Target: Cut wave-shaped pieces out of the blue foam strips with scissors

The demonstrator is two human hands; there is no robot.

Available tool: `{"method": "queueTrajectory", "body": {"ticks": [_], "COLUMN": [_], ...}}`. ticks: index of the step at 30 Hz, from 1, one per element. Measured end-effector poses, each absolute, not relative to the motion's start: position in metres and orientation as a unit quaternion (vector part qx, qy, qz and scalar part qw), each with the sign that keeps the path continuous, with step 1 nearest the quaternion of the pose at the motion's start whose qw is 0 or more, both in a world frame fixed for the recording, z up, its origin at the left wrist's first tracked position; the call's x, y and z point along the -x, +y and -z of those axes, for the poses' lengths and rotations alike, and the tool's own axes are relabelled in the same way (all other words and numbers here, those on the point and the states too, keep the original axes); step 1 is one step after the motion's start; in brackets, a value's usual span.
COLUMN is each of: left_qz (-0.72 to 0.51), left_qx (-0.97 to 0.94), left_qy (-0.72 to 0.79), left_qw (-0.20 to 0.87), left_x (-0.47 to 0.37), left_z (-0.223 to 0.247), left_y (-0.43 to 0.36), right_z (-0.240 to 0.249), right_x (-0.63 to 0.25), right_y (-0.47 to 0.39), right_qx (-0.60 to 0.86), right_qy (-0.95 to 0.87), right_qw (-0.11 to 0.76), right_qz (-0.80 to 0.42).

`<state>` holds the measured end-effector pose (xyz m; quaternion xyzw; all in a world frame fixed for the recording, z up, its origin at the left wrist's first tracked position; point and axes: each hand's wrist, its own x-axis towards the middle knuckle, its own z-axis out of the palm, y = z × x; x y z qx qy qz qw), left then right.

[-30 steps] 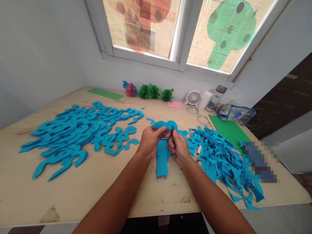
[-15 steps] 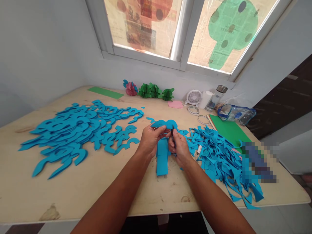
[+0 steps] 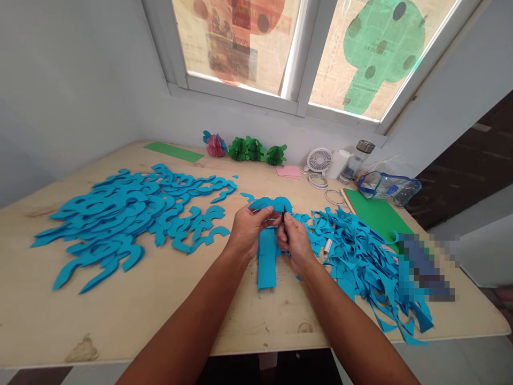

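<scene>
Pinched in my left hand (image 3: pixel 249 227) is a blue paper piece (image 3: pixel 264 202) with a wavy, scalloped upper edge. My right hand (image 3: pixel 295 241) is closed round a pair of dark scissors (image 3: pixel 285 227), whose blades meet the right part of that paper. Much of the scissors' handle is hidden by my fingers. Below both hands, a blue paper strip (image 3: pixel 266 264) lies on the wooden table (image 3: pixel 168 315). To the left spreads a heap of curved blue paper cutouts (image 3: pixel 128 206). Right of my right hand lies a pile of blue paper scraps (image 3: pixel 356 246).
A white marker (image 3: pixel 327 246) lies among the scraps. Along the back stand green paper ornaments (image 3: pixel 254 149), a small white fan (image 3: pixel 319 160) and a glass bottle (image 3: pixel 356 162). Green paper (image 3: pixel 377 214) and a clear pouch (image 3: pixel 388 187) are at the right, with tape rings (image 3: pixel 318 182) nearby.
Both hands stay in nearly the same place. The scissor blades have shifted very slightly at the paper; otherwise the scene looks the same.
</scene>
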<state>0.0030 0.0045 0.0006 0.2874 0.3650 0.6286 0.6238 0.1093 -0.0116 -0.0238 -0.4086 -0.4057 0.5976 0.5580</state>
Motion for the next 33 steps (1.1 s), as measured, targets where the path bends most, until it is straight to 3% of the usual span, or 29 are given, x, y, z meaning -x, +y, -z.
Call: {"method": "queueTrajectory", "body": {"ticks": [33], "left_qz": [-0.619], "left_qx": [-0.299], "left_qy": [0.371], "left_qw": [0.624], "left_x": [-0.0010], "left_z": [-0.0021], "left_y": [0.0035], "right_z": [0.0217], "right_x": [-0.1098], "right_y": [-0.0119], "right_qx": [0.425], "right_qy": [-0.397], "right_qw": [0.546], "right_qz": [-0.603]}}
